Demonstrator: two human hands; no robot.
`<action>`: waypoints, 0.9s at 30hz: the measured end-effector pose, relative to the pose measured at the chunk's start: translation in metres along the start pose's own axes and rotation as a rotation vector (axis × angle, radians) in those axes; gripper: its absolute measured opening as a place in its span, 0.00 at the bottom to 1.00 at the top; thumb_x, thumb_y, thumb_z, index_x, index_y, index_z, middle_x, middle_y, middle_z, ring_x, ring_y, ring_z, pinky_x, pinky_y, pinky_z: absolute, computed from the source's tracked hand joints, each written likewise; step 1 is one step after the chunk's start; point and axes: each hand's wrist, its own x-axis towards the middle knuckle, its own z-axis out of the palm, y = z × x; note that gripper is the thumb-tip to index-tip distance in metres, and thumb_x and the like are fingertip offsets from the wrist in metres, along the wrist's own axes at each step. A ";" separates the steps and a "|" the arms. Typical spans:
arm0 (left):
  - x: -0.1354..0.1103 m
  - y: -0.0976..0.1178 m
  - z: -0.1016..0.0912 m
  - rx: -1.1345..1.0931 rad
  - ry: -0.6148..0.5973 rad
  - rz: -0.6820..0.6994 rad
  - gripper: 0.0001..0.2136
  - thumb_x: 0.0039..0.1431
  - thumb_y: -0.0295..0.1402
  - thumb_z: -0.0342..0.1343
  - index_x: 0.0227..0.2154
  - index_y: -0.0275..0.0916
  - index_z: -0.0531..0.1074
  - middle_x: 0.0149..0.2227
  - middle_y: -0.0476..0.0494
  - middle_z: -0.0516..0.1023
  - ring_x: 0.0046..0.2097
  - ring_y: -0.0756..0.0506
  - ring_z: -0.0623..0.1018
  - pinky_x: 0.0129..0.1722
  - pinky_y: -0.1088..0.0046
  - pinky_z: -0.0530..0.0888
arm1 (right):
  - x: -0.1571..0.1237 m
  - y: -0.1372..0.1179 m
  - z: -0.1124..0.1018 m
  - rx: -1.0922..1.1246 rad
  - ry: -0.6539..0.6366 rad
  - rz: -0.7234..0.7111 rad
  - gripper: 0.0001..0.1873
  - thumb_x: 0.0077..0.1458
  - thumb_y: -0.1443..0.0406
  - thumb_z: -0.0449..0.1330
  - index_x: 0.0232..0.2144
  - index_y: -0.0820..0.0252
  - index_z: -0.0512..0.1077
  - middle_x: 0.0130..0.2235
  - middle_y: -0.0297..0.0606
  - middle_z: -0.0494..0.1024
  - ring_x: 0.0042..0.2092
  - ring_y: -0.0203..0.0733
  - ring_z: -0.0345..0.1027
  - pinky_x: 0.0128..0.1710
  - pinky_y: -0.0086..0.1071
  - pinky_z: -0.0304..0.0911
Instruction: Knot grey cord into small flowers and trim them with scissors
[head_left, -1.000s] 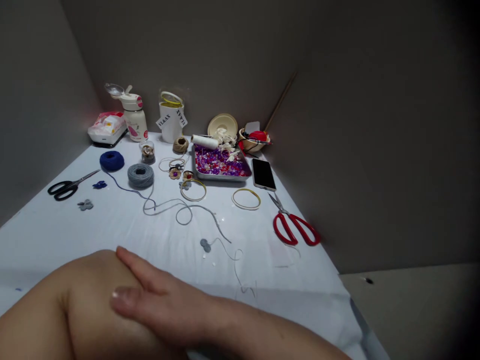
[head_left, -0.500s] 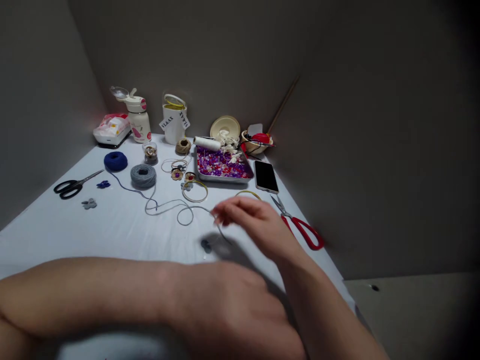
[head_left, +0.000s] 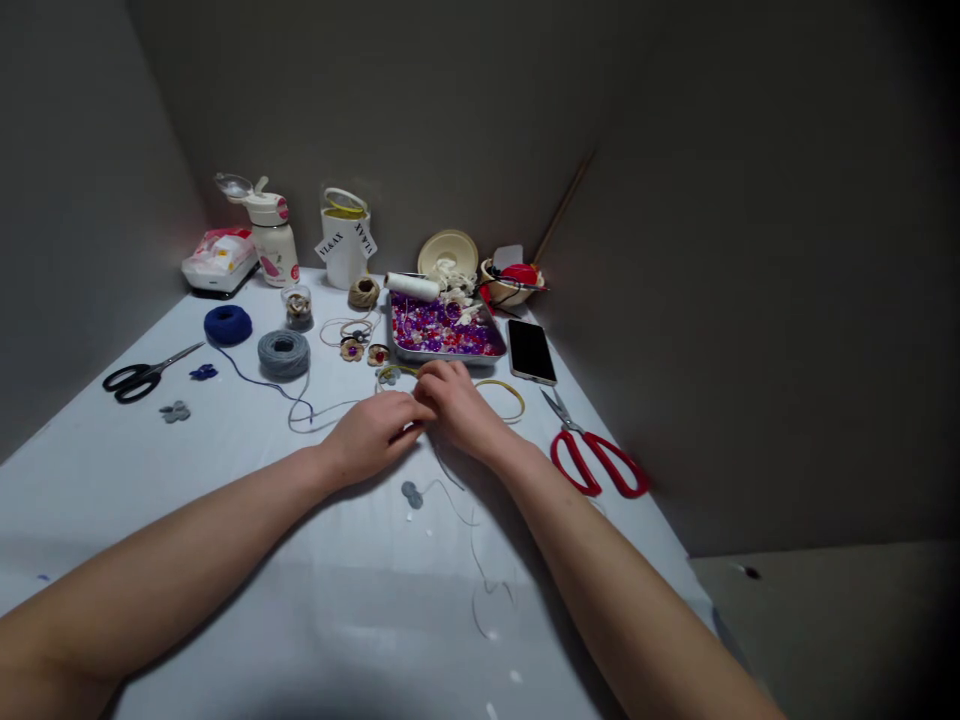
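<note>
My left hand (head_left: pixel 373 433) and my right hand (head_left: pixel 457 407) meet in the middle of the white table (head_left: pixel 225 500), fingers curled down onto the grey yarn strand (head_left: pixel 330 408) and the gold ring (head_left: pixel 394 373) that lies there. What the fingers pinch is hidden under them. The grey strand runs back to a grey yarn ball (head_left: pixel 283 352). A small grey crochet piece (head_left: pixel 411 493) with a loose tail lies just in front of my hands. A second gold ring (head_left: pixel 508 393) lies right of my right hand.
A metal tray of purple and red beads (head_left: pixel 444 332) and a black phone (head_left: pixel 530 351) sit behind my hands. Red scissors (head_left: pixel 592 460) lie at right, black scissors (head_left: pixel 142 375) at left. A blue yarn ball (head_left: pixel 227 323), bottle (head_left: pixel 270 238) and white cup (head_left: pixel 343 245) stand at the back.
My right hand left my left forearm and reached out over the table. My left arm then stretched forward, and both hands now rest together on the yarn and ring.
</note>
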 end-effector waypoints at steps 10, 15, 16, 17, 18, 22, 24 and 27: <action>0.008 -0.003 0.014 0.173 -0.228 -0.040 0.09 0.63 0.28 0.48 0.37 0.38 0.74 0.43 0.39 0.74 0.44 0.42 0.68 0.42 0.63 0.69 | -0.043 0.019 -0.014 -0.195 -0.027 0.156 0.14 0.56 0.76 0.49 0.32 0.61 0.73 0.35 0.44 0.73 0.41 0.47 0.59 0.41 0.39 0.59; 0.008 -0.002 0.012 0.181 -0.175 -0.086 0.06 0.62 0.28 0.49 0.32 0.38 0.70 0.42 0.41 0.73 0.45 0.41 0.66 0.43 0.62 0.66 | -0.045 0.014 -0.014 -0.103 0.075 0.170 0.16 0.58 0.74 0.48 0.41 0.60 0.74 0.43 0.47 0.73 0.47 0.50 0.61 0.44 0.42 0.61; 0.008 -0.002 0.011 0.177 -0.148 -0.114 0.06 0.62 0.27 0.48 0.32 0.38 0.69 0.41 0.42 0.73 0.45 0.41 0.67 0.43 0.62 0.65 | -0.045 0.011 -0.015 -0.043 0.103 0.176 0.15 0.58 0.73 0.49 0.41 0.60 0.73 0.43 0.46 0.73 0.47 0.49 0.62 0.44 0.43 0.61; 0.007 -0.002 0.009 0.176 -0.121 -0.156 0.06 0.62 0.27 0.47 0.33 0.39 0.68 0.39 0.42 0.73 0.44 0.42 0.67 0.43 0.62 0.65 | -0.045 0.009 -0.016 0.037 0.123 0.189 0.13 0.59 0.71 0.50 0.40 0.59 0.73 0.42 0.45 0.74 0.46 0.48 0.63 0.44 0.42 0.61; 0.008 -0.002 0.007 0.179 -0.091 -0.205 0.06 0.62 0.27 0.46 0.33 0.39 0.67 0.38 0.43 0.73 0.43 0.42 0.68 0.43 0.62 0.65 | -0.045 0.007 -0.017 0.134 0.131 0.210 0.12 0.60 0.69 0.50 0.40 0.59 0.73 0.40 0.44 0.75 0.44 0.46 0.65 0.44 0.42 0.62; 0.008 -0.003 0.003 0.181 -0.014 -0.346 0.07 0.62 0.26 0.43 0.32 0.39 0.65 0.33 0.43 0.72 0.39 0.42 0.68 0.42 0.61 0.65 | -0.043 -0.002 -0.020 0.420 0.156 0.314 0.13 0.62 0.63 0.48 0.40 0.58 0.72 0.39 0.41 0.77 0.40 0.43 0.69 0.42 0.39 0.63; 0.009 -0.003 0.004 0.165 -0.005 -0.347 0.07 0.63 0.26 0.42 0.32 0.39 0.64 0.33 0.43 0.71 0.38 0.42 0.68 0.41 0.61 0.66 | -0.043 -0.006 -0.019 0.345 0.225 0.294 0.11 0.60 0.63 0.52 0.41 0.58 0.72 0.41 0.42 0.76 0.44 0.45 0.67 0.45 0.41 0.61; 0.007 -0.001 0.007 0.128 0.001 -0.300 0.07 0.62 0.26 0.42 0.32 0.39 0.63 0.34 0.43 0.71 0.37 0.43 0.68 0.40 0.63 0.67 | -0.041 -0.015 -0.016 0.171 0.242 0.202 0.12 0.57 0.63 0.56 0.44 0.56 0.72 0.45 0.44 0.75 0.49 0.49 0.62 0.48 0.44 0.55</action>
